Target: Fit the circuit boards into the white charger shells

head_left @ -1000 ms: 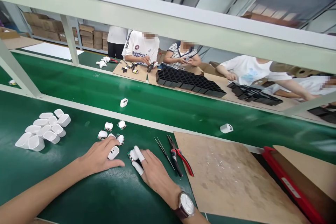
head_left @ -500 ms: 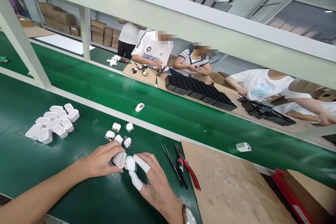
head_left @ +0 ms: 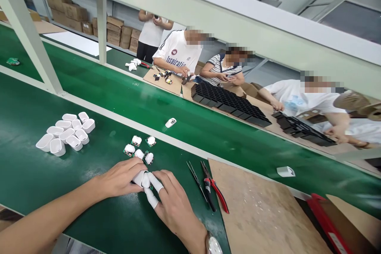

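Note:
My left hand (head_left: 126,176) is closed around a white plastic housing (head_left: 138,178), its open end facing right. Between the covered thumb and index finger of my right hand (head_left: 166,194) is a small circuit board with a white block (head_left: 145,180), partly inside the housing's mouth. White finger covers sheathe those two fingertips. Just beyond my hands lie several circuit boards with white tops (head_left: 139,154). To the left stands a cluster of empty white housings (head_left: 67,133). Tweezers (head_left: 196,180) and red-and-black pliers (head_left: 214,190) lie right of my right hand.
A brown board (head_left: 262,206) covers the bench at right, beside a red-edged box (head_left: 324,222). Past a pale rail runs a green belt (head_left: 137,95) carrying white housings (head_left: 170,122). Across it, several people work near black trays (head_left: 229,103). A frame post (head_left: 32,35) stands at left.
My right hand has brought the circuit board left into the housing's mouth, so less of it shows. The housings on the belt have shifted right, and the view has tilted slightly.

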The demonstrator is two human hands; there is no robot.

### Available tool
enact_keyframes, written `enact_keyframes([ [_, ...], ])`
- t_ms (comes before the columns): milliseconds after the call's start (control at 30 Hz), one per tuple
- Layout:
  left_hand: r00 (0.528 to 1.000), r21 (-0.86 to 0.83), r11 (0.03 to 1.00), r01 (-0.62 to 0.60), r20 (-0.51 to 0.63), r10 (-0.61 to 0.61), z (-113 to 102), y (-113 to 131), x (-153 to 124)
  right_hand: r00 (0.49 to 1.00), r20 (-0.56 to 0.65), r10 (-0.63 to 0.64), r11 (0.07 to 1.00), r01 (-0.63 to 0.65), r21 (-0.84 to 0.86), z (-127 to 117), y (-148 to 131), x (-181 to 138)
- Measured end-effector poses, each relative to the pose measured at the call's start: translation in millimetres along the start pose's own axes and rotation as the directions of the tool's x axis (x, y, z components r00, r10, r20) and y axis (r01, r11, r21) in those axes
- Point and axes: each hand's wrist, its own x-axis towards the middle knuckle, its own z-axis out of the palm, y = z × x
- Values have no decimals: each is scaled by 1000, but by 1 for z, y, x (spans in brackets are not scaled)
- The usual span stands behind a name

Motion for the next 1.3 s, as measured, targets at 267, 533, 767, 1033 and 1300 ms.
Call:
enact_keyframes([
  [267,980,-111,981,161,137,-146,-1,3,3,998,43,45,999,-44,-20,-7,-4,1],
  [533,984,-83,986,144,114,-134,4,4,4,994,104,38,999,-37,-9,-14,-2,3],
  [767,992,-29,995,96,83,-93,10,3,2,991,134,24,999,-18,-47,-19,0,0],
  [1033,993,-7,995,99,60,-99,14,4,0,993,116,4,997,5,-77,-18,0,0],
  [1300,984,-26,984,175,50,-173,16,4,3,990,140,-7,999,2,37,-7,12,-6],
])
